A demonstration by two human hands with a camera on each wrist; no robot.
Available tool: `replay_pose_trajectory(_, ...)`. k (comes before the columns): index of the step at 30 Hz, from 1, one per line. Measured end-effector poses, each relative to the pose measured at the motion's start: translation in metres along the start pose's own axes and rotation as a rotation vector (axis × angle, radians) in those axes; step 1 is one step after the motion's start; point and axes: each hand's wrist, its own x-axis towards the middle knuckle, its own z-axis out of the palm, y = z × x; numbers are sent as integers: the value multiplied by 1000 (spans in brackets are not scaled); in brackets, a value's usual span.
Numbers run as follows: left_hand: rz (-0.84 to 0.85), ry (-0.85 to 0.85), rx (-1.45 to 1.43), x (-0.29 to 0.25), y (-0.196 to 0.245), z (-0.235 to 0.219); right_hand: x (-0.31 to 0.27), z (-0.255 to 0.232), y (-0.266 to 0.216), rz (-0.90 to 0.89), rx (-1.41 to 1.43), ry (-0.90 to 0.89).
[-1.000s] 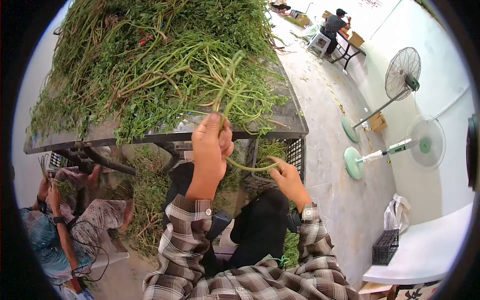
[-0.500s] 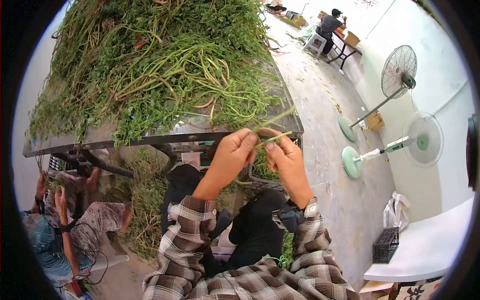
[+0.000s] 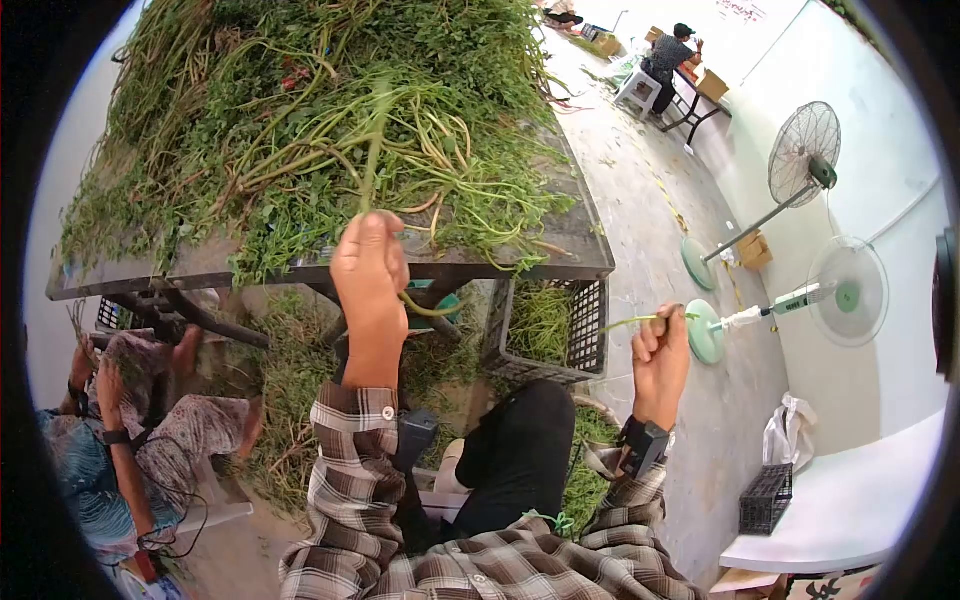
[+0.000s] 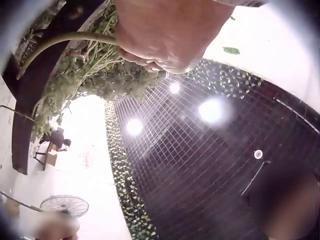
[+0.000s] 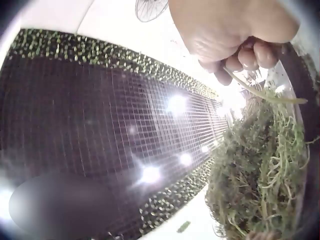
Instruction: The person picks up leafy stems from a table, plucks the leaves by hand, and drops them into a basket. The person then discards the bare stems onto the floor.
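Observation:
In the head view the left hand grips a long green stem, whose blurred upper part rises over the heap and whose lower end curves out below the fist. Well to the right, the right hand pinches a short piece of green stem between thumb and fingers. The left wrist view shows the curved stem coming out of the left fist. In the right wrist view the thin piece sticks out from the curled right fingers.
A heap of leafy stems covers the table. Below its right corner stands a black crate holding green stems. A seated person is at the left, another at the far back. Two fans stand at the right.
The hands, close together half a second ago, are now wide apart. The left hand has moved left with the long stem, the right hand right and slightly down with a short piece.

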Motion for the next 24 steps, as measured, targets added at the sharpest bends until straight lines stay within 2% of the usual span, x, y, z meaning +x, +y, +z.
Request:
replay_pose_trajectory(2, -59, -105, 44, -6, -8, 9, -14, 24, 5, 18, -317, 74)
replay_pose_trajectory(3, -61, -113, 44, -11, -12, 16, -16, 26, 9, 98, -385, 0)
replay_pose_trajectory(5, -137, -344, 269, -23, -19, 29, -21, 42, 15, 223, -387, -138)
replay_pose_trajectory(7, -236, -558, 347, -32, -20, 36, -24, 57, 22, 287, -338, -191)
replay_pose_trajectory(8, -241, -617, 352, -35, -26, 37, -26, 62, 24, 353, -287, -233)
replay_pose_trajectory(10, -261, -723, 407, -38, -33, 38, -28, 69, 26, 362, -268, -246)
replay_pose_trajectory(14, -228, -805, 480, -42, -35, 41, -27, 72, 24, 367, -238, -253)
replay_pose_trajectory(17, -127, -894, 548, -45, -35, 42, -23, 68, 24, 351, -205, -267)
replay_pose_trajectory(24, -136, -907, 627, -50, -40, 45, -10, 50, 14, 151, -172, -70)
